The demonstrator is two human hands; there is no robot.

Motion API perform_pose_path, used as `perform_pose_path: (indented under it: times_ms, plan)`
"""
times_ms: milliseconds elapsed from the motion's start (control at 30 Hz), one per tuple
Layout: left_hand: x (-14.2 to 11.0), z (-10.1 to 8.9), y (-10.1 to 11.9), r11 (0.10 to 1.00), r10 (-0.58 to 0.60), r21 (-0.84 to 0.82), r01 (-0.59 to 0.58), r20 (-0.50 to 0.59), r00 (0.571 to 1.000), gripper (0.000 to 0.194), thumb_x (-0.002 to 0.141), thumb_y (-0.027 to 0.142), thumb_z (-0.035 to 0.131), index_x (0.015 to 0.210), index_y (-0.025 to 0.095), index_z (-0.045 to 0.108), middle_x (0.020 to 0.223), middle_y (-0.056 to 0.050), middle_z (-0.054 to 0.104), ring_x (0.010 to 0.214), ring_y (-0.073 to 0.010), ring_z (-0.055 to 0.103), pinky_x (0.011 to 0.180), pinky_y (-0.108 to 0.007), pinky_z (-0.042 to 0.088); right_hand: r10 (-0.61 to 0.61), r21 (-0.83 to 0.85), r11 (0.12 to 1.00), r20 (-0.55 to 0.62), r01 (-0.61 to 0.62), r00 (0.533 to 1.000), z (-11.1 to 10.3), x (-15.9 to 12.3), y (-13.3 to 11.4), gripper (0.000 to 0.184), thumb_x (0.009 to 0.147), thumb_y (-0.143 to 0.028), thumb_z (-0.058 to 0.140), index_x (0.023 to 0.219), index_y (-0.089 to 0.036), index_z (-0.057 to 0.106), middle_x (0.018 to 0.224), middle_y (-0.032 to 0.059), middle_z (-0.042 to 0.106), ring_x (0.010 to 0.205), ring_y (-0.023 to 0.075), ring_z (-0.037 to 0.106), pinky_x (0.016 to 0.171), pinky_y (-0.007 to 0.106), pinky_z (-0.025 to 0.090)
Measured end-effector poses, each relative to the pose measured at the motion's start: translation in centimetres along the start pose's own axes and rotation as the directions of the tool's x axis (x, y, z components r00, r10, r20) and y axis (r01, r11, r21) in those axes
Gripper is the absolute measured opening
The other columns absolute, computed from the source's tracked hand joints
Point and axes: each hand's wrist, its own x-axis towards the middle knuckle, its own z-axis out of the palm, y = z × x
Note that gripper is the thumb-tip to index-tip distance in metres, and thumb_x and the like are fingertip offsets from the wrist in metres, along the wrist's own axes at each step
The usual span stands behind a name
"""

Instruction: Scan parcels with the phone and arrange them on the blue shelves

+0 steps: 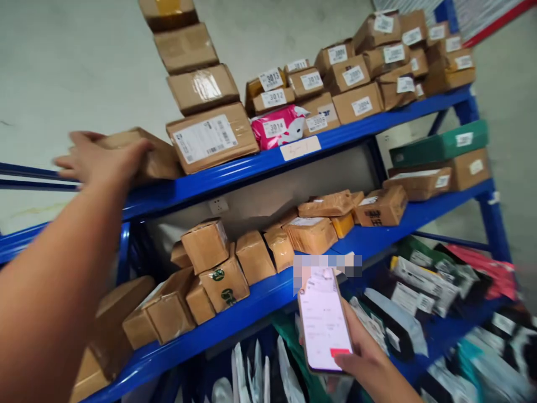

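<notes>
At the left end of the upper blue shelf, my left hand (104, 157) grips a brown cardboard box (161, 154), fingers over its far side and thumb along the near top. Right beside it stands a larger taped box with a white shipping label (206, 140), under a stack of several more cartons. My right hand (356, 347) holds a smartphone (323, 324) upright in front of the lower shelves. Its screen is lit, and my thumb rests by a red button near the bottom. The top of the screen is partly blurred out.
A pink parcel (279, 126) and numbered boxes line the upper shelf (235, 173) to the right. Unnumbered cartons (226, 280) crowd the middle shelf (260, 285). Bagged parcels (394, 324) fill the lower shelf. A blue upright (495, 224) stands at the right end.
</notes>
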Motion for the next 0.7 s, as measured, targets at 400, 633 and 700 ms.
perform_pose_path:
  times_ms: [400,633,700]
  plan:
    - [-0.8,3.5,1.4,0.985,-0.144,0.097,0.146,-0.021,0.989,0.112,0.026,0.049,0.092,0.114,0.008,0.037,0.144,-0.026,0.014,0.133,-0.0441,0.008,0.102,-0.071,0.006,0.067,0.099,0.994,-0.168,-0.051,0.983,-2.2,-1.5,0.4,0.115,0.069,-0.042,0.074,0.151,-0.029,-0.007,0.120,0.0153,0.068,0.090,0.0334,0.069,0.051,0.033,0.053]
    - [-0.3,2.1,-1.5,0.982,0.084,0.158,-0.108,0.152,0.985,0.128,0.030,0.054,0.091,0.133,0.004,0.034,0.145,-0.024,0.015,0.133,-0.0469,0.011,0.106,-0.065,0.008,0.098,0.137,0.988,-0.237,-0.066,0.967,-2.0,-2.6,0.6,0.120,0.065,-0.038,0.077,0.151,-0.026,-0.006,0.123,0.0169,0.066,0.097,0.0371,0.068,0.048,0.032,0.052]
    - [-1.4,0.8,-2.9,0.962,0.223,0.109,-0.249,0.207,0.953,0.130,0.041,0.053,0.089,0.142,0.003,0.025,0.148,-0.025,0.006,0.135,-0.0496,0.002,0.106,-0.064,0.002,0.116,0.170,0.983,-0.245,-0.076,0.963,-2.1,-3.0,0.7,0.122,0.063,-0.039,0.079,0.151,-0.026,-0.006,0.122,0.0165,0.067,0.096,0.0368,0.068,0.046,0.031,0.051]
